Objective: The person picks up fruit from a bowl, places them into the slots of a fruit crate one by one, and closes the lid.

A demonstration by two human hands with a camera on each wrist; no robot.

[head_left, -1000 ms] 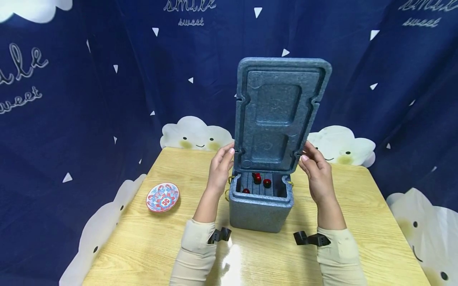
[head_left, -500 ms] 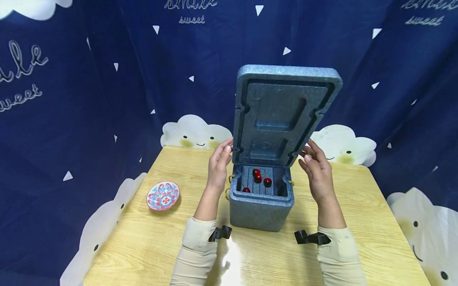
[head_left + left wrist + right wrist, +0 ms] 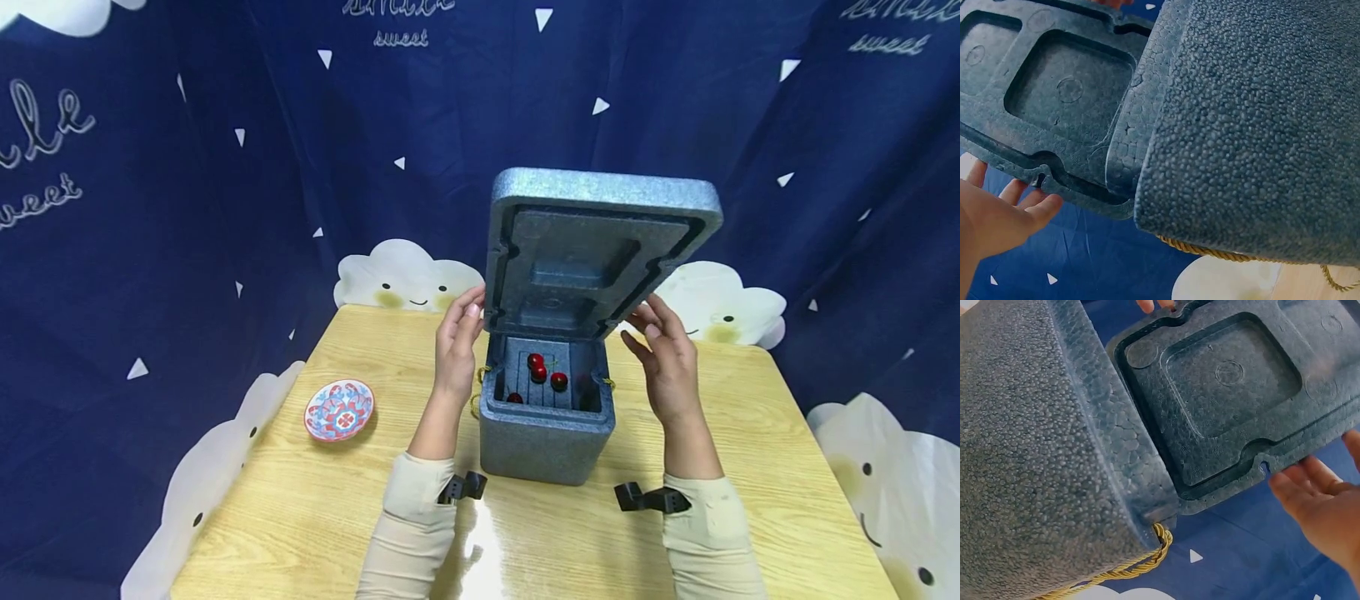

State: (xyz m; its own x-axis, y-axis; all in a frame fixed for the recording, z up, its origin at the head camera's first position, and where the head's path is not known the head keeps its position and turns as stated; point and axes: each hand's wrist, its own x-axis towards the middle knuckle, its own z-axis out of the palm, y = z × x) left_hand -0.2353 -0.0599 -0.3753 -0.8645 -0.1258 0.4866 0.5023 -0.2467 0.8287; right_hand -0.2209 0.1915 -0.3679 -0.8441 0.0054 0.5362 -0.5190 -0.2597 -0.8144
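Observation:
A blue-grey foam box (image 3: 543, 450) stands on the table, uncovered at the front. Its lid (image 3: 577, 246) is tilted above the rear of the box, recessed underside facing me. My left hand (image 3: 455, 346) holds the lid's left edge near its lower end, with fingers partly hidden behind it. On the opposite edge, my right hand (image 3: 670, 367) holds the lid, fingertips also partly behind. Both wrist views show the left hand (image 3: 1004, 215) and right hand (image 3: 1322, 500) at notches along the rim. Several dark red cherries (image 3: 538, 374) lie on the ribbed floor inside.
A patterned red, blue and white dish (image 3: 339, 410) sits on the wooden table (image 3: 300, 508), left of the box. Gold cord (image 3: 1160, 547) hangs at the box's sides. A dark blue curtain (image 3: 420, 125) with white clouds surrounds the table.
The lid's top end has tipped forward and down toward me, and its lower end has shifted slightly back. Both hands stay at its edges. More of the box's interior shows.

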